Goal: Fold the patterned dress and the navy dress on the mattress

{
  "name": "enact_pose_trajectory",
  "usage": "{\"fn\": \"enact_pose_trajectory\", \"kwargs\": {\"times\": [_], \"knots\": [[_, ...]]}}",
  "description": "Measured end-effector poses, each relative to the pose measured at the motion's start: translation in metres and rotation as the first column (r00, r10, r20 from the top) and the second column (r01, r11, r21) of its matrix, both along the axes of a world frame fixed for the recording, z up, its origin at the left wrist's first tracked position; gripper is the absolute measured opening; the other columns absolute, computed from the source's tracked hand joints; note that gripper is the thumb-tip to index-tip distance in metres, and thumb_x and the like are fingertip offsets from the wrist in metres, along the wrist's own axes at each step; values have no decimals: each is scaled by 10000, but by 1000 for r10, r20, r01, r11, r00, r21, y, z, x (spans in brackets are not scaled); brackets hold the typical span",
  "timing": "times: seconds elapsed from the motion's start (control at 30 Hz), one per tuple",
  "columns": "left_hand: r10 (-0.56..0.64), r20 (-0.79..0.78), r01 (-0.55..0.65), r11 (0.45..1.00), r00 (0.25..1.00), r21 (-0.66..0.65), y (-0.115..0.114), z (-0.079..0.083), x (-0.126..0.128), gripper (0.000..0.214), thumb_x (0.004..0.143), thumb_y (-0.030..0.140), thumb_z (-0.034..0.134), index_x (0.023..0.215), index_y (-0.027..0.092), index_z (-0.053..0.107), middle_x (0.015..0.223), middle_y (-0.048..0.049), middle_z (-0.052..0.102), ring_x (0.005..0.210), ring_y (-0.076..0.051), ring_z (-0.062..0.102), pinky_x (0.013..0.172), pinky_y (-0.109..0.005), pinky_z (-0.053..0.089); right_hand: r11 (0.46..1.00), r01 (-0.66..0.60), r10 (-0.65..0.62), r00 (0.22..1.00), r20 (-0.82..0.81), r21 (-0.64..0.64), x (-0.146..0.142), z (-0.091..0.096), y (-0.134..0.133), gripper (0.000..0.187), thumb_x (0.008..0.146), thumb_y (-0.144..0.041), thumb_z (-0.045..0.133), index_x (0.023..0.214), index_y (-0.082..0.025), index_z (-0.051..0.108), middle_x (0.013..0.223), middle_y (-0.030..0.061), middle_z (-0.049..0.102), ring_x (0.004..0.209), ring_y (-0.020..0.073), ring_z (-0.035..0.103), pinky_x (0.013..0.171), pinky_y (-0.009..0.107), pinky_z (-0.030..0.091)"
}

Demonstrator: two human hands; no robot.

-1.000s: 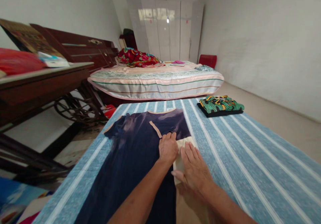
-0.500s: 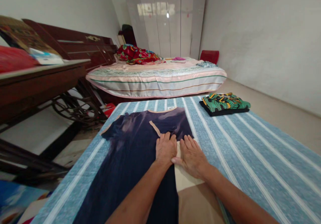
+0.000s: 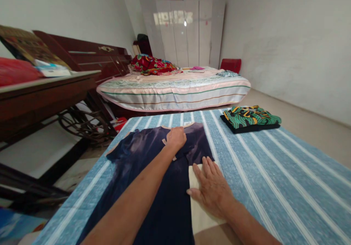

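A dark blue short-sleeved shirt (image 3: 164,193) with beige trim at the neck and sleeve lies spread on the bed. Its right side is folded inward. My left hand (image 3: 176,138) is closed on the shirt's upper part just below the neckline, fingers curled under and partly hidden. A strip of beige sleeve trim shows on both sides of that hand. Lower and to the right, my right hand (image 3: 212,188) lies flat with spread fingers. It rests on a cream cloth panel (image 3: 201,214) along the shirt's right edge, its fingertips by the dark fabric.
Blue striped bedding (image 3: 260,186) covers the surface under the shirt. Folded green-patterned clothing (image 3: 251,116) sits on black cloth at the far right. Beyond is another bed (image 3: 175,95) with a red floral blanket (image 3: 152,64). A sewing-machine table (image 3: 49,86) stands left.
My left hand has moved up the shirt toward the neckline and closed from a flat press. My right hand stays flat at the cream panel. The view has tilted slightly up.
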State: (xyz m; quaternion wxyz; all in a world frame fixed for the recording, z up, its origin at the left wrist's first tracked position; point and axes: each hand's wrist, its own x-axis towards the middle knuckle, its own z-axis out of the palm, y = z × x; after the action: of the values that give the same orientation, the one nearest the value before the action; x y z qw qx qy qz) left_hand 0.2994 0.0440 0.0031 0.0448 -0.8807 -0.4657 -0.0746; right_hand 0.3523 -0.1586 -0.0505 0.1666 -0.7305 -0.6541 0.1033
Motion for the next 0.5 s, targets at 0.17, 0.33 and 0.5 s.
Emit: {"fn": "enact_pose_trajectory", "kwargs": {"times": [0.17,0.33,0.5], "knots": [[-7,-44,3,995,999,-95,41,-12,53,276,794,235,492,1009,183,655,1076,-107,668,1024,-232,605,835,-309,485,1000,14,-14,999,-39,-10,0,0,0,797,810,-711,323,1396,-173,358,1477,197,192,1366,346,101,1086,509,146],[-7,-71,-4,989,997,-149,59,-19,83,299,753,233,558,1034,208,657,1107,-85,661,1041,-215,601,820,-259,491,1000,19,-20,997,-76,-15,1,1,1,779,807,-685,385,1396,-176,358,1487,176,175,1366,344,91,1089,512,152],[12,-86,-22,992,996,-121,67,-17,100,308,771,250,568,1056,172,655,1087,-136,657,1038,-244,603,843,-290,485,1000,29,-28,995,-94,10,2,1,1,782,795,-680,422,1393,-179,366,1487,175,184,1365,352,102,1084,526,163]]}}
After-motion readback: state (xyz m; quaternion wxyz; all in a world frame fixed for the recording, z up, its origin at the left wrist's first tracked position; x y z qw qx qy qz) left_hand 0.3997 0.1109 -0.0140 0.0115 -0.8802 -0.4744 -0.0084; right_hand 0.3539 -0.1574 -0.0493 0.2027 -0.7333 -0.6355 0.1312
